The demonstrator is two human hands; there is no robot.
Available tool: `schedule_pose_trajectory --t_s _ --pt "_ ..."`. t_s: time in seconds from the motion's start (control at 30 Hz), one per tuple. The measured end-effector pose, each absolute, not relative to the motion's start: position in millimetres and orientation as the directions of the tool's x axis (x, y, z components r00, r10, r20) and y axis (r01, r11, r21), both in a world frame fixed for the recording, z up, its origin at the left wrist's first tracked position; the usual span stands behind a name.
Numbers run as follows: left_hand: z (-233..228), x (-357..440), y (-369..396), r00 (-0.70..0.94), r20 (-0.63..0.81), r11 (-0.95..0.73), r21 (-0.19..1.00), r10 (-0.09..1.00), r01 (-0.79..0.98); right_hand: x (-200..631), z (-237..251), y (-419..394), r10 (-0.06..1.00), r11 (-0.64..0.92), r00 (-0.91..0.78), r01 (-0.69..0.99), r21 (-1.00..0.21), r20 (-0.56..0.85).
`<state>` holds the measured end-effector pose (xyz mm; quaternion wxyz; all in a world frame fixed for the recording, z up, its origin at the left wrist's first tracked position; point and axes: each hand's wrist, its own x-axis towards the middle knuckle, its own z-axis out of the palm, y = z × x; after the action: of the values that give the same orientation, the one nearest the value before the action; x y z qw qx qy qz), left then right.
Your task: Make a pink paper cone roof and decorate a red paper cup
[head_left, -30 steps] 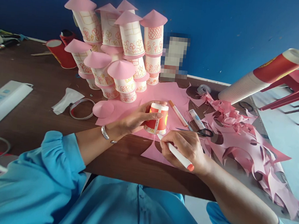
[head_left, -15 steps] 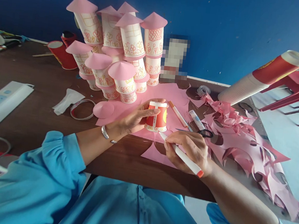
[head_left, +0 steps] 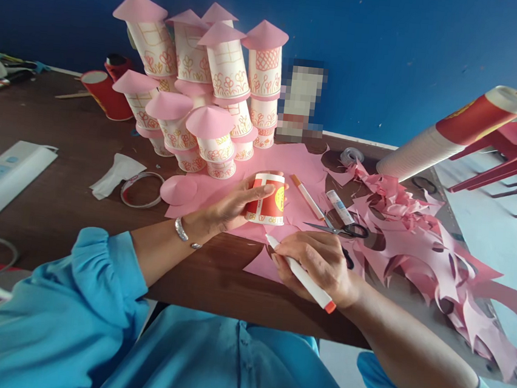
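Note:
My left hand (head_left: 238, 203) is closed around a red and white paper cup (head_left: 270, 202), held upside down with its wide rim at the bottom. Small drawn marks run along the white band at that rim. Pinched in my right hand (head_left: 318, 262) is a white marker (head_left: 307, 281) with an orange-red end; its tip points up toward the cup's rim and stays a little apart from it. Under and behind the cup lies pink paper (head_left: 298, 161). Scissors (head_left: 341, 229), a glue stick (head_left: 340, 208) and an orange and white marker (head_left: 307, 197) rest just right of the cup.
Several decorated cup towers (head_left: 227, 69) with pink cone roofs stand at the back. Cut pink scraps (head_left: 422, 252) cover the right side, by a leaning stack of cups (head_left: 427, 155). A tape roll (head_left: 142, 190), a pink cone (head_left: 179, 190) and a power strip (head_left: 7, 173) lie left.
The cup has turned in my left hand and shifted slightly left, showing more of its yellow emblem. My right hand and marker have moved left and down, away from the rim, uncovering the scissors.

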<state>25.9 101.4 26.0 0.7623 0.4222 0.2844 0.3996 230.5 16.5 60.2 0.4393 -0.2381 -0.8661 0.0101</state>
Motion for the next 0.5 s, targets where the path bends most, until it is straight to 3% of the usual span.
schedule_pose_trajectory --t_s 0.5 --pt "31.7 24.6 99.6 0.552 -0.118 0.357 0.867 0.825 -0.348 233.0 54.2 16.8 0.454 0.861 -0.462 0.447 -0.242 0.762"
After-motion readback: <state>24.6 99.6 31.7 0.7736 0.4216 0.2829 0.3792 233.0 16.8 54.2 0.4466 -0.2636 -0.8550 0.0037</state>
